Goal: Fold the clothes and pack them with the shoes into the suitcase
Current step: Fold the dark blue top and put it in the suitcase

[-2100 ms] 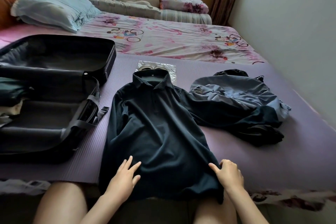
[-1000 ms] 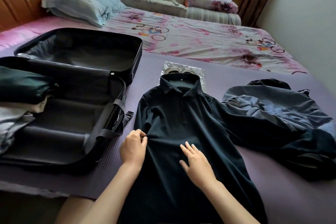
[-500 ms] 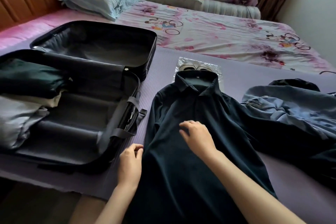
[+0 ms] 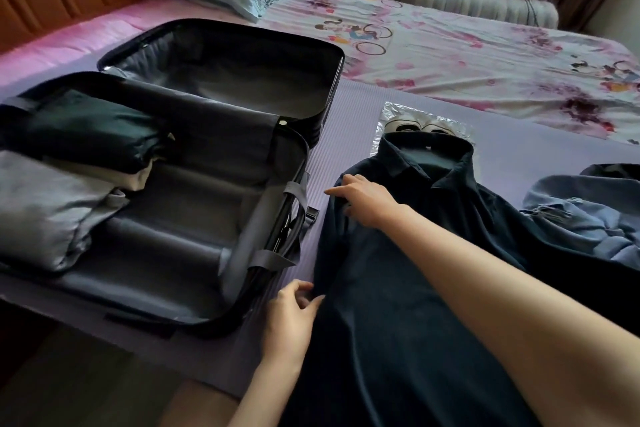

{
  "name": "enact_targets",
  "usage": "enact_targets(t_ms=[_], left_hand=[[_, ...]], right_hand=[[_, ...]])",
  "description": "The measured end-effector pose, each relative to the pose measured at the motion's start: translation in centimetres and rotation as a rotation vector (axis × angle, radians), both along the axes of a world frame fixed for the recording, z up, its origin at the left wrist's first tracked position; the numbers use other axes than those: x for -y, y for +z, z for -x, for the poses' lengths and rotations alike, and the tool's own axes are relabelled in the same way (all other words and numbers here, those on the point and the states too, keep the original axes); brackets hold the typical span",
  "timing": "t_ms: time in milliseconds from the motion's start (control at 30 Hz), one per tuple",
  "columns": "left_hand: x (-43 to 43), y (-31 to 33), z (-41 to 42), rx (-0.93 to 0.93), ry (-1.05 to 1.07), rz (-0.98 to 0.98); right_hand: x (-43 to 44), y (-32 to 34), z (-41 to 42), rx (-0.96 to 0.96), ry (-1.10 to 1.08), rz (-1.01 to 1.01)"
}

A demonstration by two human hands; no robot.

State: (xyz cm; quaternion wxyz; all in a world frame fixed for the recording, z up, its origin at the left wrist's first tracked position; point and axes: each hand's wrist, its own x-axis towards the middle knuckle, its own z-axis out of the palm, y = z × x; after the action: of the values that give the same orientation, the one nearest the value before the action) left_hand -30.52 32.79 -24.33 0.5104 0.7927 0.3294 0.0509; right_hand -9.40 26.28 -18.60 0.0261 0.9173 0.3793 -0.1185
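A dark navy collared long-sleeved shirt lies face up on a purple ribbed mat spread over the bed, its collar pointing to the far side and its hem running off the near edge. The right hand reaches across the body from the right, forearm laid diagonally over the shirt's chest, and lands on the shirt's left shoulder; its fingers curl into the cloth there with the index finger stretched toward the left, so the grip is closed on the fabric. The left hand comes up from the near edge, wrist straight, and its thumb and bent fingers pinch the shirt's left side edge, a narrow grip on the cloth. Just left of the shirt sits an open black hard-shell suitcase, with a dark green folded bundle and a grey folded garment packed in its near half. A pair of white shoes in a clear plastic bag rests just beyond the collar, partly hidden by it. A crumpled light blue garment lies to the right, touching the shirt's sleeve.
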Motion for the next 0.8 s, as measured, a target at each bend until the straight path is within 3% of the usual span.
enact_targets(t_ms=[200, 467, 600, 800], left_hand=[[0.3, -0.4, -0.6, 0.041, 0.095, -0.004], [2.7, 1.7, -2.8, 0.286, 0.361, 0.188], [4.0, 4.1, -4.8, 0.434, 0.318, -0.033], [1.4, 8.0, -7.6, 0.462, 0.221, -0.424]], right_hand=[[-0.5, -1.2, -1.1, 0.083, 0.052, 0.049], [-0.8, -1.3, -1.2, 0.055, -0.340, -0.528], [-1.2, -1.6, -1.6, -0.118, -0.470, -0.723], [0.2, -2.8, -3.4, -0.344, -0.606, -0.985]])
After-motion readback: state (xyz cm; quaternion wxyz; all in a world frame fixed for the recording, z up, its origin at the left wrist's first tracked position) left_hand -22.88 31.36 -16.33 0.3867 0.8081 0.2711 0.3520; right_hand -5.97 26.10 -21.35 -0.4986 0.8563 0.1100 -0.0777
